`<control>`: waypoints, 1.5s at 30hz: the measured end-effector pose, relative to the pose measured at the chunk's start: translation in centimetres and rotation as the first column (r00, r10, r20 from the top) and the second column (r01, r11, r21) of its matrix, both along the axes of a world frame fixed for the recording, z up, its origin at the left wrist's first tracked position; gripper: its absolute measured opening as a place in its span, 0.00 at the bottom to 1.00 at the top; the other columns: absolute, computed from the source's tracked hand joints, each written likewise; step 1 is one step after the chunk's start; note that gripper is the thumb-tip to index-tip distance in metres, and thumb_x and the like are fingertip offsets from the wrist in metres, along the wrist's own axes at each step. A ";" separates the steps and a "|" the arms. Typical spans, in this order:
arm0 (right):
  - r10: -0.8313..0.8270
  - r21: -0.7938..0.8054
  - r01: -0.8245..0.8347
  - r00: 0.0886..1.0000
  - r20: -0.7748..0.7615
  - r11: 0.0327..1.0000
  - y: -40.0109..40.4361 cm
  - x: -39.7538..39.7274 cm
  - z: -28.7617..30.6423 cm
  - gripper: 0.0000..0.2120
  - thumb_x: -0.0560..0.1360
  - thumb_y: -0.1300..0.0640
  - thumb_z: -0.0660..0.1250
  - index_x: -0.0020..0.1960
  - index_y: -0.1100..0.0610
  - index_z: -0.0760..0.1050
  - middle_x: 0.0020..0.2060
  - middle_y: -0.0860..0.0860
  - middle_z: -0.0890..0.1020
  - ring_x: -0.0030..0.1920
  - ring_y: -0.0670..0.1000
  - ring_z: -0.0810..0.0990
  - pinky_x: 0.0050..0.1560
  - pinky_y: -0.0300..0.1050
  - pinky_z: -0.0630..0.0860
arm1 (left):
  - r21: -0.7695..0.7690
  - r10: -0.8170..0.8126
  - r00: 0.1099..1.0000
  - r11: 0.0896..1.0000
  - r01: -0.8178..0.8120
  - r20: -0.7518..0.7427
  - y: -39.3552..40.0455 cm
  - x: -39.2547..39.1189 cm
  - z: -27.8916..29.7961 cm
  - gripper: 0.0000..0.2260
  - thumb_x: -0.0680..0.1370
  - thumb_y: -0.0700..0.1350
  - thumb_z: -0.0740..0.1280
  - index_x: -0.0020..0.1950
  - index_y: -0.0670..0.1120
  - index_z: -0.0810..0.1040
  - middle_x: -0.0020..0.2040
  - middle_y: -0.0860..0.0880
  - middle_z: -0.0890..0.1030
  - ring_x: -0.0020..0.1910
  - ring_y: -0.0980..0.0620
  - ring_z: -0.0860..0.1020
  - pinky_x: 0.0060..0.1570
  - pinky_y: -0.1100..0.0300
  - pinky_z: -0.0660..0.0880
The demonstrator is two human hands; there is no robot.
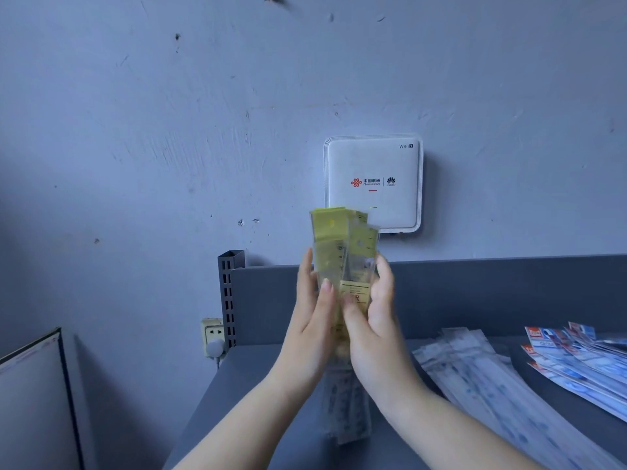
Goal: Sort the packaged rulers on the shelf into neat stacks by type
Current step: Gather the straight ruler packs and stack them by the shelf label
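A bundle of yellow-topped packaged rulers (pixel 342 245) stands upright above the grey shelf (pixel 258 385), its lower end near the shelf surface. My left hand (pixel 314 317) holds its left side, thumb across the front. My right hand (pixel 373 313) grips its right side, thumb on the yellow label. A pile of clear packaged rulers with blue print (pixel 481 378) lies fanned on the shelf to the right. Farther right lies a stack of rulers in red and blue packaging (pixel 576 354).
A white WiFi router (pixel 373 174) hangs on the wall behind the bundle. The shelf's slotted upright post (pixel 229 293) stands at the back left, with a wall socket and plug (pixel 213 337) beside it. A dark-framed panel (pixel 34 395) sits at lower left.
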State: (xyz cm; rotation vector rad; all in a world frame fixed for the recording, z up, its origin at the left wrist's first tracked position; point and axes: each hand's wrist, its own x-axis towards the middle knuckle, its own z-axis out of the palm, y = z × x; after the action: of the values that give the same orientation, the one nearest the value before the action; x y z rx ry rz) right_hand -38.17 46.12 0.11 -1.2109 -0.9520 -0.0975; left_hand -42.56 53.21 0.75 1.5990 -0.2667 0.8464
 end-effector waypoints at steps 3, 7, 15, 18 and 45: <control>0.033 -0.015 -0.032 0.999 0.026 0.999 -0.1 0.2 0.3 0.28 0.80 0.63 0.55 0.73 0.42 0.51 0.65 0.35 0.70 0.64 0.32 0.69 0.63 0.28 0.65 | 0.048 0.015 1.000 0.999 -0.016 0.022 0.1 0.2 0.3 0.18 0.82 0.42 0.50 0.71 0.53 0.60 0.61 0.65 0.74 0.60 0.71 0.72 0.53 0.78 0.67; 0.040 0.035 -0.040 0.999 0.011 0.999 -0.4 0.7 0.3 0.29 0.80 0.62 0.56 0.69 0.35 0.50 0.69 0.39 0.67 0.67 0.34 0.66 0.67 0.35 0.64 | -0.009 0.024 1.000 1.000 -0.024 0.005 0.2 0.1 1.0 0.15 0.82 0.44 0.51 0.63 0.63 0.59 0.54 0.77 0.72 0.57 0.78 0.69 0.51 0.81 0.66; 0.018 0.047 -0.025 0.989 0.143 0.999 -1.0 1.0 0.5 0.27 0.76 0.57 0.55 0.65 0.29 0.54 0.72 0.40 0.62 0.71 0.38 0.61 0.71 0.40 0.60 | 0.092 0.084 0.996 0.992 -0.087 0.041 -0.5 0.2 1.5 0.14 0.83 0.42 0.51 0.60 0.62 0.62 0.52 0.78 0.73 0.57 0.78 0.69 0.52 0.81 0.64; -0.014 0.037 0.010 0.995 0.096 0.999 -1.8 1.6 0.5 0.20 0.79 0.63 0.59 0.61 0.39 0.65 0.64 0.47 0.74 0.62 0.40 0.74 0.59 0.35 0.72 | 0.060 0.133 0.990 0.989 -0.136 0.055 -0.2 0.4 1.4 0.14 0.82 0.41 0.53 0.58 0.62 0.65 0.51 0.73 0.77 0.55 0.73 0.74 0.51 0.77 0.68; -0.042 0.135 0.055 0.994 -0.097 0.989 -1.3 0.7 2.5 0.10 0.77 0.66 0.60 0.46 0.51 0.71 0.43 0.50 0.78 0.45 0.48 0.77 0.48 0.42 0.72 | -0.070 0.146 0.985 0.988 -0.140 0.091 -0.5 0.5 1.2 0.18 0.82 0.40 0.55 0.54 0.67 0.61 0.48 0.79 0.67 0.46 0.87 0.66 0.43 0.85 0.63</control>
State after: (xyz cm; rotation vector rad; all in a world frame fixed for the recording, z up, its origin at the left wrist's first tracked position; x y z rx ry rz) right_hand -37.44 44.78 2.60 -1.1021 -0.8204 -0.1410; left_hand -42.10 52.71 1.94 1.5343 -0.1926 1.0347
